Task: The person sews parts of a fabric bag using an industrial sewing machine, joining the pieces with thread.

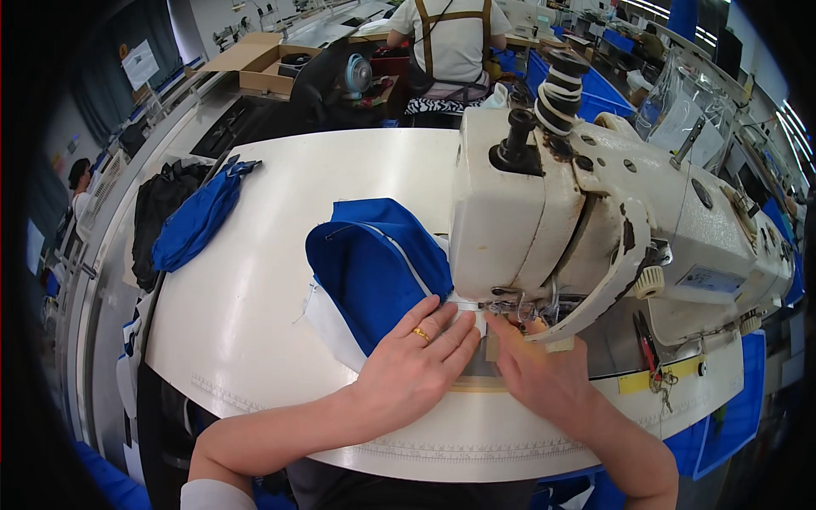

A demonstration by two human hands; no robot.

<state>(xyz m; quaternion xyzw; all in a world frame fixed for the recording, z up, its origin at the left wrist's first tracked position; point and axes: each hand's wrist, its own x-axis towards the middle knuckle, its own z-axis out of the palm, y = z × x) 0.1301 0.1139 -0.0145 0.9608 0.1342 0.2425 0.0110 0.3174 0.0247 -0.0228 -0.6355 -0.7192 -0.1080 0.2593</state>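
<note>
A blue cap-shaped fabric piece [353, 268] with a white strip along its curved edge stands on the white sewing table, left of the sewing machine [510, 204]. White fabric [331, 327] shows beneath it and runs toward the presser foot [510, 308]. My left hand [418, 357], a ring on one finger, lies flat with fingers stretched over the near edge of the blue piece and the white fabric. Right at the presser foot, my right hand [540, 365] rests with its index finger extended onto the white fabric; its other fingers are partly hidden by the machine.
Folded blue fabric [200, 217] and black fabric [157, 212] lie at the table's left edge. Red-handled snips [648, 344] sit right of the machine head, by a yellow strip [671, 374]. A blue bin [722, 416] stands below right. Another person [450, 42] sits ahead.
</note>
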